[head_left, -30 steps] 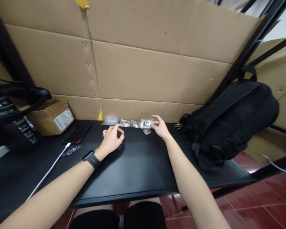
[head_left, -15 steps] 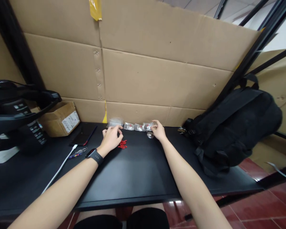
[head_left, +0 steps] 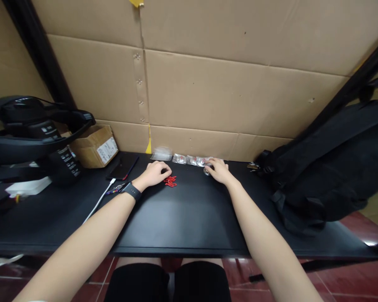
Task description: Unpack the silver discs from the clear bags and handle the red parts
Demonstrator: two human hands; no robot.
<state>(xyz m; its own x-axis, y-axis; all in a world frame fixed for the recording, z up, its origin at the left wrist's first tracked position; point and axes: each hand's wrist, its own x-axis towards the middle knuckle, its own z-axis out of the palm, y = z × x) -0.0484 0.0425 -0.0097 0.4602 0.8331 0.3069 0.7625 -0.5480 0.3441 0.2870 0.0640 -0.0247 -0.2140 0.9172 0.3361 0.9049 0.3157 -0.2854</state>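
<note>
My left hand [head_left: 156, 173] is over the dark table with loosely curled fingers, a gap showing between thumb and forefinger. Right beside its fingertips lies a small bundle of red cords [head_left: 170, 181]. My right hand [head_left: 219, 170] has its thumb and fingers on a small round silver piece [head_left: 206, 171], which they partly cover. Several clear packets with silver discs and red marks stretch in a row along the back, among them one packet [head_left: 179, 159] at the row's left end. Part of the row is hidden behind my right hand. Flat clear bags [head_left: 161, 153] lie farther left.
Cardboard [head_left: 208, 96] walls off the table's back. To the left are a phone [head_left: 122, 167], a white cable [head_left: 99, 201], keys [head_left: 116, 188], an open carton [head_left: 96, 147] and black headgear [head_left: 38, 138]. A black backpack [head_left: 334, 167] stands on the right.
The view has shifted, so the table sits differently in the picture. My right hand has come down from the packets onto the round silver piece. My left hand remains by the red cords.
</note>
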